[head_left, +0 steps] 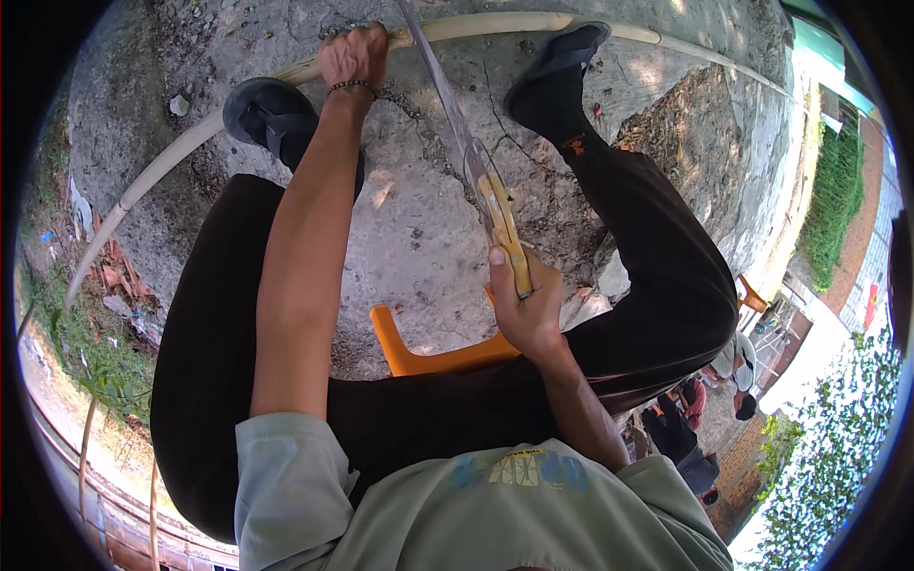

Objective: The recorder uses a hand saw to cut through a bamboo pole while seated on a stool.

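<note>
A long, pale bamboo pole [169,157] crosses the ground in front of me, looking curved in this view. My left hand [354,55] is closed around it, between my two sandalled feet. My right hand [526,309] grips the worn yellow wooden handle [505,224] of a long, narrow-bladed cutting tool. Its grey blade [446,90] points away from me and crosses the pole just right of my left hand. Teeth cannot be made out, so I cannot tell a saw from a knife. Whether the blade touches the pole is also unclear.
My left sandal [271,116] lies against the pole; my right sandal [569,52] overlaps it farther right. Orange plastic seat parts [433,360] show below my legs. Cracked concrete [419,238] spreads ahead. Other people [687,419] are at the right, and rubble [114,276] lies left.
</note>
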`<state>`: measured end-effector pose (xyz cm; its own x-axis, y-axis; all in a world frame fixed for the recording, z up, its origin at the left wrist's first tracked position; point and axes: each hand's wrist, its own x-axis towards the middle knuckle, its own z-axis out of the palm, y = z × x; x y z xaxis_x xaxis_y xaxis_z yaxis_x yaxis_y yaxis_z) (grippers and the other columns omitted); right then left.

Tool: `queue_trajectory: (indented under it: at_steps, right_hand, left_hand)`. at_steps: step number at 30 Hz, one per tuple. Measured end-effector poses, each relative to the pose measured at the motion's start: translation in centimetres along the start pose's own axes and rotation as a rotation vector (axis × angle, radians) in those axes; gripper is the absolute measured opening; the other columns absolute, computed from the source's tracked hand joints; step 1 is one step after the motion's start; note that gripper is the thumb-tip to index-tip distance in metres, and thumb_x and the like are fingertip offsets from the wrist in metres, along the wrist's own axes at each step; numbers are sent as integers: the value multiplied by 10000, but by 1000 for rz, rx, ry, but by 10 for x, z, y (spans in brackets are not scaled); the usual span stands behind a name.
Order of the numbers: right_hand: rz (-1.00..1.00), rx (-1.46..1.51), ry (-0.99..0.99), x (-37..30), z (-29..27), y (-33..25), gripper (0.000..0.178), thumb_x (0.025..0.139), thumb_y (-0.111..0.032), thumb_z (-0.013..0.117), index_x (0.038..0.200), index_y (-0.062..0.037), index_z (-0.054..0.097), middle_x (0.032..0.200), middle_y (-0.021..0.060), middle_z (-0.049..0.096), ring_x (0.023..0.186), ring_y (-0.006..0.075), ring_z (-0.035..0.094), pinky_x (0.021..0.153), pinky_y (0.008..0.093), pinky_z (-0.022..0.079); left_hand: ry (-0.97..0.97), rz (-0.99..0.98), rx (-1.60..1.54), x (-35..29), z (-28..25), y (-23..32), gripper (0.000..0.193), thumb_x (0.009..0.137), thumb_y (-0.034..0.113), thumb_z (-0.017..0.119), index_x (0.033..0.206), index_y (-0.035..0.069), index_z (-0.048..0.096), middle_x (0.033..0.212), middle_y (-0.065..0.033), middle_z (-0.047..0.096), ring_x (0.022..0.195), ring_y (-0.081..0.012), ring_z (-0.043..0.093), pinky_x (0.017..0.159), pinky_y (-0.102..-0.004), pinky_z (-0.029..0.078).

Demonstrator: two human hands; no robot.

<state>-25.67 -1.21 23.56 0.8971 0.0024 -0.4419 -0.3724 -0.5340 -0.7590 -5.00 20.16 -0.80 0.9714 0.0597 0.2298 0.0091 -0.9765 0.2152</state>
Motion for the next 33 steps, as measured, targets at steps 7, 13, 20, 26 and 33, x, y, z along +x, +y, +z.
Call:
queue_trajectory:
  at_steps: [7,13,20,26,33]
  right_hand:
    - [-97,-19,-1,45,20,9,278,988,-161,596,779,23,600,541,-4,460,543,33,405,463,278,343]
    - [-75,-5,6,37,17,3,308,997,-177,591,757,15,589,538,-9,447,527,36,391,454,282,331]
    - [-17,13,-46,21,-3,7,272,1006,-173,580,836,29,642,566,-38,472,545,20,398,458,258,318]
    - [-42,-3,-43,85,0,-3,251,1005,-155,573,874,45,649,596,-38,489,566,17,430,477,242,332]
    - [-36,21,-10,15,-6,5,320,1002,-173,584,739,9,571,560,-28,469,546,17,401,463,264,337]
  left_hand:
    - [-137,-79,-39,3,-10,10,230,791,321,734,845,102,687,823,-140,711,829,-331,709,747,-457,531]
    - [-528,-112,-40,30,-27,-5,389,809,463,752,1040,150,734,1009,-171,721,960,-326,708,824,-455,559]
    - [-952,-148,-133,54,-30,-16,445,816,504,722,1045,122,745,1053,-177,723,989,-315,707,868,-458,556]
    - [-674,-65,-56,41,-25,-5,485,820,522,702,1080,113,735,1069,-187,718,1003,-311,706,863,-474,554]
    - [-633,-134,28,38,-19,-10,492,840,513,678,1120,111,718,1132,-194,696,1031,-401,681,881,-522,537]
